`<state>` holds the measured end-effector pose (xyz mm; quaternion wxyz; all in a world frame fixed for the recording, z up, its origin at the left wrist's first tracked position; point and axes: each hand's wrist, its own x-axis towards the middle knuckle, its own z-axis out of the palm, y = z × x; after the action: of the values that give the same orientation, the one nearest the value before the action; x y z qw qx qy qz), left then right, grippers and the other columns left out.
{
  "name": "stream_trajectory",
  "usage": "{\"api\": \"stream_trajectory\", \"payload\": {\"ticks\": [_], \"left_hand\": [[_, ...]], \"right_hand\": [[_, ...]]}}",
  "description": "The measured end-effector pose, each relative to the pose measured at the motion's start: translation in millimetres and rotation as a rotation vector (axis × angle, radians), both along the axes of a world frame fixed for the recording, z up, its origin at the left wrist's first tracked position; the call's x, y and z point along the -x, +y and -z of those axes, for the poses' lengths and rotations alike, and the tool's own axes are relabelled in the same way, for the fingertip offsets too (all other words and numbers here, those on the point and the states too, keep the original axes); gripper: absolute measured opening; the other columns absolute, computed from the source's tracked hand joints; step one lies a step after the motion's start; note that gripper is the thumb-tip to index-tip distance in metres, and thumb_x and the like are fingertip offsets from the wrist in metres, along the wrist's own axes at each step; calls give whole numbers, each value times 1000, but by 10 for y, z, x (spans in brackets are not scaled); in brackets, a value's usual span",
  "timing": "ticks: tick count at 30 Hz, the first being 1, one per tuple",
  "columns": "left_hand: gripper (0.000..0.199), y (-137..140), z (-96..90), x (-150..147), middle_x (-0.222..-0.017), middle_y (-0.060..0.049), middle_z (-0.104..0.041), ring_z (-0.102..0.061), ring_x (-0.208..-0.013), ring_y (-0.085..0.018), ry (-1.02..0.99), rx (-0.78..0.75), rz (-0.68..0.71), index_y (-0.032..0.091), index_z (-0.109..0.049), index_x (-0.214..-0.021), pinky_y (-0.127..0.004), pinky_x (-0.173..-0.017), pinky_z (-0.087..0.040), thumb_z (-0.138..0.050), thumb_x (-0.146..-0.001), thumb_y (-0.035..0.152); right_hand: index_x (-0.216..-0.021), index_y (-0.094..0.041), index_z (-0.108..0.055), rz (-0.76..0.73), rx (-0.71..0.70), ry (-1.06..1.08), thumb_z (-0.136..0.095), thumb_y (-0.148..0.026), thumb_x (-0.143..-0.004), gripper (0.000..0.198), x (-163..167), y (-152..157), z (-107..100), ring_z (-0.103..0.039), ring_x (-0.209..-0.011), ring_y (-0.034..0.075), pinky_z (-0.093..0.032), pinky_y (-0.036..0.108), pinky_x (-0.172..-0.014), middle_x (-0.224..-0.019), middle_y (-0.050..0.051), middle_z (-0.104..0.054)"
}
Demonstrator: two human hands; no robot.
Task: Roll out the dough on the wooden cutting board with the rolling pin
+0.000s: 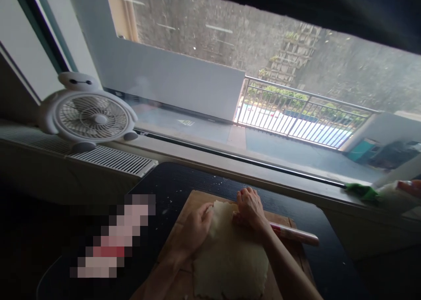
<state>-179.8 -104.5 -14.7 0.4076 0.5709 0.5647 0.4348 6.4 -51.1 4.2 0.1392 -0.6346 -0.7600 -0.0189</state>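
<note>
A thin, pale sheet of dough [233, 258] with ragged edges lies on a brown wooden board [194, 199]. My left hand [197, 225] is at its upper left corner, with thumb and fingers closed on the edge. Over the far right corner, my right hand [250, 205] has its fingers curled down at the sheet's edge; the fingertips are partly hidden. A pale cylinder with a red band [294, 234], perhaps a rolling pin or a wrapped roll, lies across the board's right side, and my right forearm covers part of it.
The dark table [184, 177] has white specks on it and ends below a window sill. A white fan [98, 118] stands on a radiator [121, 159] at left. On the right part of the sill lies something green [362, 191]. A blurred-out patch covers the table's left side.
</note>
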Motion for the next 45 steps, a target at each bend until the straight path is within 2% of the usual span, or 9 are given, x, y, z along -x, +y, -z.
{"api": "stream_trajectory", "payload": {"ticks": [5, 12, 15, 17, 24, 30, 37, 41, 45], "left_hand": [[36, 3, 67, -29, -114, -6, -64, -58, -107, -19, -22, -51, -33, 17, -58, -114, -27, -93, -42, -43, -85, 31], [36, 9, 135, -42, -114, -5, -64, -59, -106, -19, -2, -68, -38, 18, -58, -116, -25, -89, -45, -43, -85, 30], [37, 5, 144, -32, -116, -4, -64, -58, -108, -18, 9, -71, -40, 19, -58, -117, -26, -92, -44, -43, -85, 29], [38, 16, 151, -35, -117, -5, -63, -57, -109, -19, 18, -62, -45, 18, -58, -118, -27, -94, -43, -44, -85, 30], [37, 15, 142, -52, -114, -6, -64, -58, -107, -19, 13, -56, -41, 18, -58, -117, -28, -92, -44, -42, -86, 31], [36, 20, 152, -33, -114, -4, -64, -58, -108, -17, -9, -58, -11, 19, -58, -117, -24, -93, -43, -42, -87, 29], [36, 26, 122, -41, -113, -5, -65, -59, -106, -18, -27, -33, -27, 18, -59, -115, -25, -92, -44, -43, -86, 30], [36, 9, 111, -28, -113, -5, -65, -59, -106, -19, -39, -43, -16, 18, -59, -116, -26, -91, -45, -43, -86, 30], [34, 38, 112, -36, -111, -5, -66, -60, -105, -19, -24, -59, -22, 20, -62, -113, -26, -91, -45, -45, -85, 28]], "right_hand": [[-105, -24, -57, -97, -58, 39, -36, -25, -90, 26, -7, -341, 106, -44, -111, 19, -29, 33, -96, -117, 5, -52], [-104, -21, -59, 36, 26, 55, -28, -28, -93, 34, 45, 71, 10, -48, -105, 20, -34, 34, -90, -109, 8, -56], [-106, -26, -59, -95, 2, 31, -30, -31, -93, 32, 73, -189, 86, -44, -112, 20, -31, 35, -95, -115, 5, -55], [-110, -27, -57, -91, -52, 21, -32, -33, -92, 32, 79, -315, 133, -37, -121, 22, -25, 37, -101, -122, 5, -52], [-112, -20, -57, 70, 17, 55, -27, -35, -94, 38, 76, 275, 13, -46, -110, 21, -34, 35, -91, -116, 9, -54], [-106, -29, -59, -97, -1, 31, -27, -36, -94, 35, 103, -156, 98, -40, -118, 20, -28, 35, -97, -118, 3, -55], [-111, -20, -57, 81, 87, 48, -25, -38, -94, 41, 67, 388, 16, -44, -113, 24, -32, 39, -92, -115, 11, -56], [-113, -26, -56, -119, 62, 21, -29, -34, -93, 34, 84, 69, 94, -40, -118, 22, -30, 36, -95, -118, 6, -55], [-116, -26, -55, -41, 17, 32, -27, -39, -93, 37, 103, 23, 93, -35, -123, 22, -25, 38, -100, -123, 5, -52]]}}
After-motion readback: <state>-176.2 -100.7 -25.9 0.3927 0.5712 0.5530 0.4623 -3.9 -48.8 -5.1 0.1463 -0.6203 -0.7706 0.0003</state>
